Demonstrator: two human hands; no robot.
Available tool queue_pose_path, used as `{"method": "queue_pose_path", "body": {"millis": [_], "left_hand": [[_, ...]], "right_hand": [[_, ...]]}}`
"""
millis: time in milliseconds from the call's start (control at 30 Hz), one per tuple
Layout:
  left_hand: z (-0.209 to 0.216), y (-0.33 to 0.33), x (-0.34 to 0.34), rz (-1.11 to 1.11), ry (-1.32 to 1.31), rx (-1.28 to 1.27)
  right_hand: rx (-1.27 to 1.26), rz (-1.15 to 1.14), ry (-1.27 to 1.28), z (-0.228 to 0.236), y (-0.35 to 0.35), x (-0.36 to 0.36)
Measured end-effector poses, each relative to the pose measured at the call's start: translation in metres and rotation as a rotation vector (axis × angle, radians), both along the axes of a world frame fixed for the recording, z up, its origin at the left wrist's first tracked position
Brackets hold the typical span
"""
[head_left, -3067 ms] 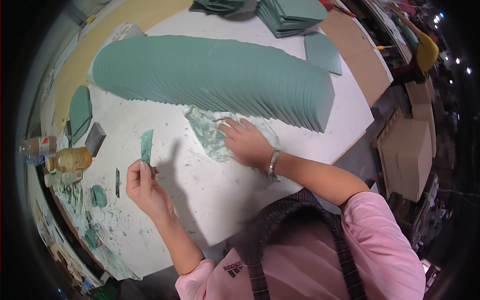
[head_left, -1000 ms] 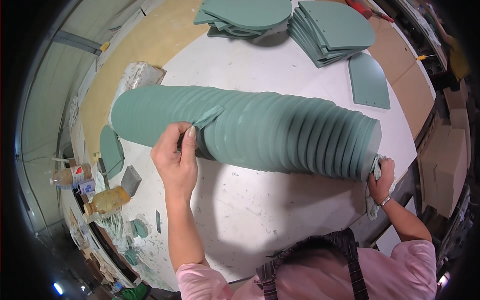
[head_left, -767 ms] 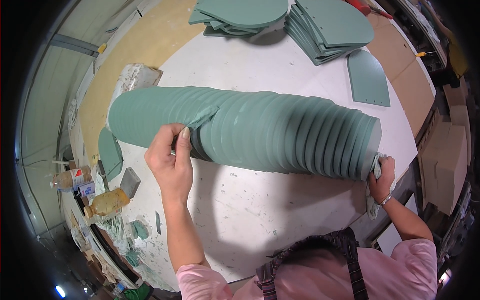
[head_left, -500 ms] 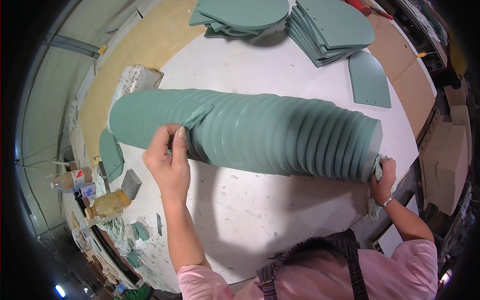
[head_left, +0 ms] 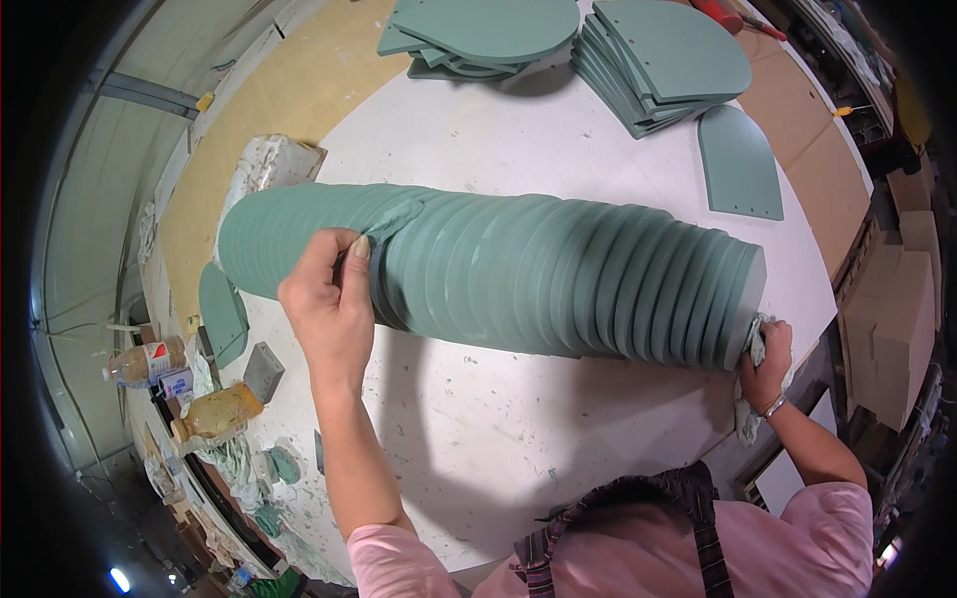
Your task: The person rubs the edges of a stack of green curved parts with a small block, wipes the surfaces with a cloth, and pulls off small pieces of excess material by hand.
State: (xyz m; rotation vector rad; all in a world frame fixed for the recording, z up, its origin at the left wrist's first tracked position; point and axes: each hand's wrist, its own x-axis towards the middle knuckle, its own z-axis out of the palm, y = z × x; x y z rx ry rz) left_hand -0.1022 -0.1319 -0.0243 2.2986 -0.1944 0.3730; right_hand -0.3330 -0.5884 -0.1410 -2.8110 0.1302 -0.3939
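A long row of green round-ended boards (head_left: 508,274), standing on edge face to face, lies across the white table. My left hand (head_left: 331,309) pinches a green-stained rag (head_left: 401,215) between thumb and fingers. The rag's free end lies along the curved edges, left of the row's middle. At the row's right end my right hand (head_left: 766,361) is closed round a pale green-smeared rag (head_left: 747,419), up against the last board's near corner. Part of that rag hangs below the hand.
Stacks of green boards (head_left: 678,50) sit at the far side, with a single board (head_left: 740,164) lying near them. A wrapped white block (head_left: 274,164) touches the row's left end. Bottles (head_left: 217,411), a grey block (head_left: 264,373) and rags stand at the left edge.
My left hand has moved a little away from me and left, with the rag along the board edges. My right hand stays at the row's right end.
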Motion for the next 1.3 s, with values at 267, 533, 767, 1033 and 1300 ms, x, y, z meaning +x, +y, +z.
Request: {"method": "queue_pose_path", "body": {"millis": [267, 533, 767, 1033, 1300], "left_hand": [[0.008, -0.007, 0.008, 0.000, 0.041, 0.018], [0.016, -0.019, 0.022, -0.024, 0.096, 0.088], [0.020, -0.021, 0.028, -0.026, 0.141, 0.165], [0.023, -0.022, 0.027, -0.075, 0.103, 0.197], [0.025, -0.024, 0.025, -0.020, 0.127, 0.181]], "right_hand": [[-0.002, -0.001, -0.007, 0.001, 0.001, 0.001], [0.004, -0.008, -0.019, 0.000, 0.000, 0.000], [0.013, -0.003, -0.021, 0.000, -0.001, 0.000], [0.024, -0.012, -0.026, -0.001, -0.002, -0.002], [0.020, -0.012, -0.032, -0.001, -0.004, -0.003]]}}
